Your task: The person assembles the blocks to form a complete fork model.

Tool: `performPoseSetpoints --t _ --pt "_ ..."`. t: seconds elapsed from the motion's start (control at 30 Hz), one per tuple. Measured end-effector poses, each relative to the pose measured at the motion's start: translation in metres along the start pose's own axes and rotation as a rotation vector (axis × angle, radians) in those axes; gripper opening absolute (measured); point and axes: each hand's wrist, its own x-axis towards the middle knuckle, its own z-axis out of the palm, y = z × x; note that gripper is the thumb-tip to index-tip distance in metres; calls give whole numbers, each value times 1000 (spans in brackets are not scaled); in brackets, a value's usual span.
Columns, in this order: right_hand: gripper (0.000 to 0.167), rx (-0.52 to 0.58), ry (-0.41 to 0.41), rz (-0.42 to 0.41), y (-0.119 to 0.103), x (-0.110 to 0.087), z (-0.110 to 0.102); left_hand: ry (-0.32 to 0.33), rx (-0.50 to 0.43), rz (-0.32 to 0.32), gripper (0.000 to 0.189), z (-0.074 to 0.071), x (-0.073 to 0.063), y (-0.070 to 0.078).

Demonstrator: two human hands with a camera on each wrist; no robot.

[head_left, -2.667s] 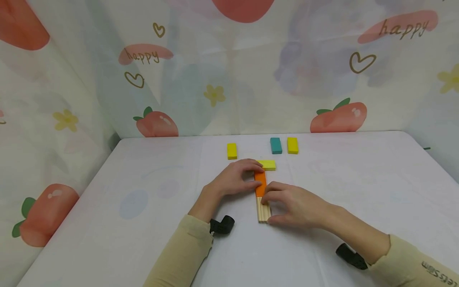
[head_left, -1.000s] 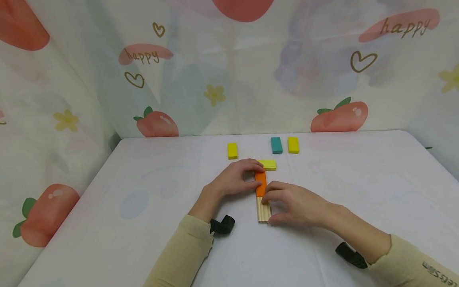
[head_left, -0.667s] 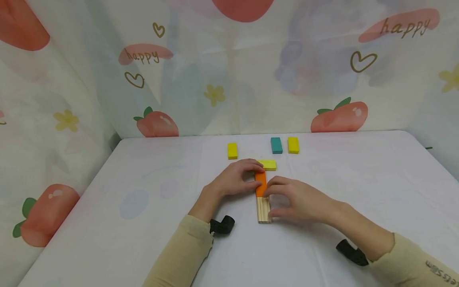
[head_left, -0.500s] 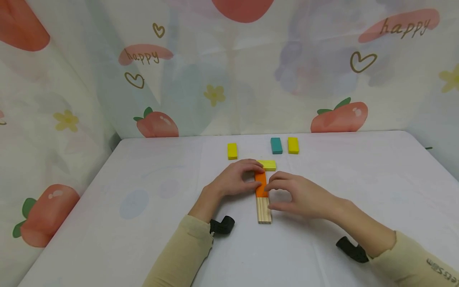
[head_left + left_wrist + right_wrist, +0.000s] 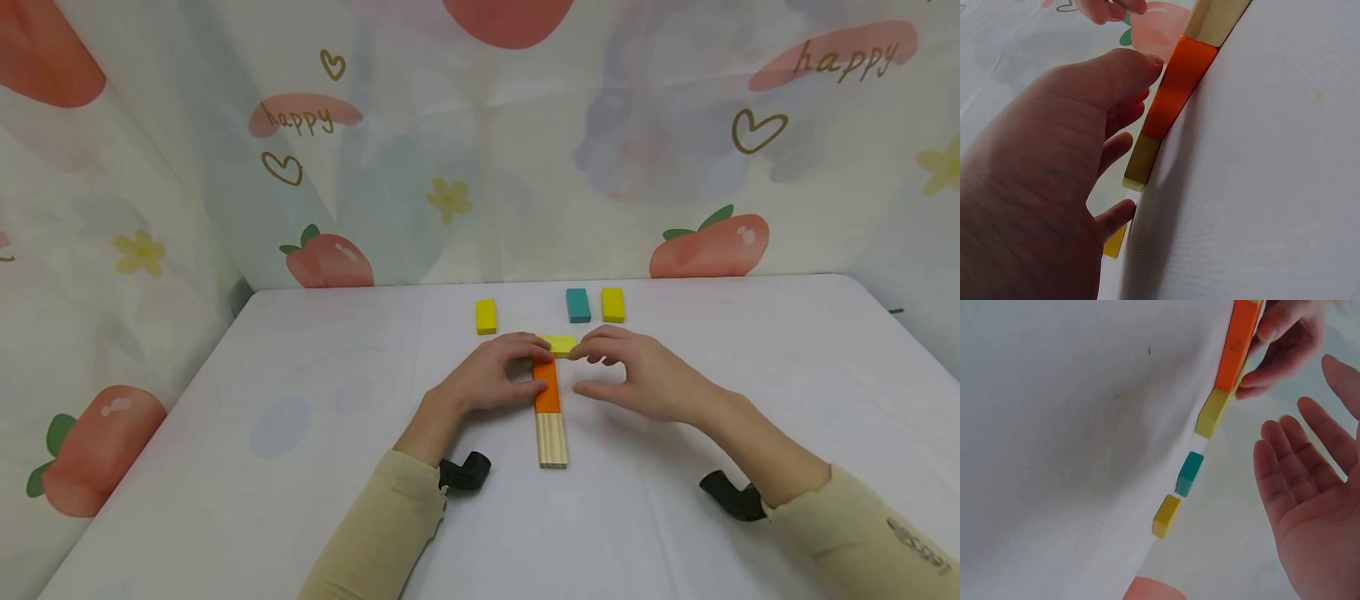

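A row of wooden blocks lies on the white cloth: a plain wood block in front, an orange block behind it, and a light-yellow block crosswise at the far end. My left hand rests over the row, its thumb at the orange block and fingertips near where orange meets yellow. Those fingers hide the yellow block's left end. My right hand hovers right of the row with nothing in it. In the right wrist view, its fingers are spread apart from the blocks.
Behind the row lie a yellow block on the left, a teal block, and another yellow block on the right. A patterned cloth hangs along the table's back edge. Black wrist cameras sit on both sleeves.
My right hand has come off the plain wood block and moved away from me and slightly right, to beside the crosswise yellow block. My left hand and the blocks stay in place.
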Motion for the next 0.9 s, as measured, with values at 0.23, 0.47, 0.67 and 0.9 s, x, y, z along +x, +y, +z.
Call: performPoseSetpoints --t 0.23,0.47,0.67,0.9 --pt "39 4 36 48 12 6 -6 -4 29 -13 33 1 -1 0" --pt "43 36 64 65 22 12 -12 -11 63 -14 36 0 -2 2" --pt "47 30 71 103 30 20 -17 -16 85 -29 38 1 -4 2" --pt "51 26 69 168 40 29 -26 -26 87 -26 38 -1 -6 4"
